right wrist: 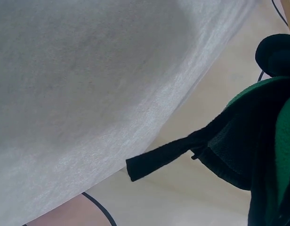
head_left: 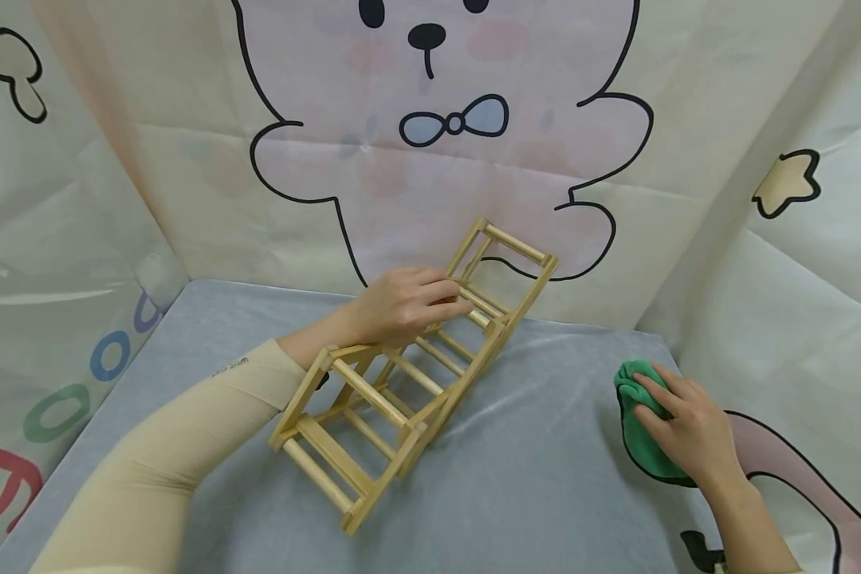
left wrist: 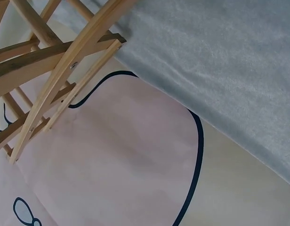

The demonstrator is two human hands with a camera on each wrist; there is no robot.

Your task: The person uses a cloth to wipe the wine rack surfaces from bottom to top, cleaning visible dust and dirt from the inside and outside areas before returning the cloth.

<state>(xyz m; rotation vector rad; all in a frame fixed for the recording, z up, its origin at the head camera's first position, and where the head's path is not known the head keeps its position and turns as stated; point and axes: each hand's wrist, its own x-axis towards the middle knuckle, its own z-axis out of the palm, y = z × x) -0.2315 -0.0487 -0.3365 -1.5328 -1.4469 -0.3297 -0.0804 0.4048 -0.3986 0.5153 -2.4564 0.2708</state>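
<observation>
My left hand (head_left: pixel 405 307) grips a wooden slatted rack (head_left: pixel 335 454) partway up, its fingers curled over the upper slats. The rack slants across the middle of the head view, its far end raised against the back wall. In the left wrist view its crossing bars (left wrist: pixel 72 66) fill the upper left corner, and the hand is hidden. On the right, my right hand (head_left: pixel 696 434) holds a bunched green cloth item (head_left: pixel 642 438) with dark edging. The right wrist view shows its green fabric (right wrist: pixel 286 141) and a dark strap (right wrist: pixel 159 160) hanging out from it.
A grey-blue cloth-covered table (head_left: pixel 531 478) lies under the rack. Behind it stands a printed backdrop (head_left: pixel 430 175) with a large bear drawing, and printed side walls (head_left: pixel 818 263) close in both sides. A small black object (head_left: pixel 699 550) sits near my right wrist.
</observation>
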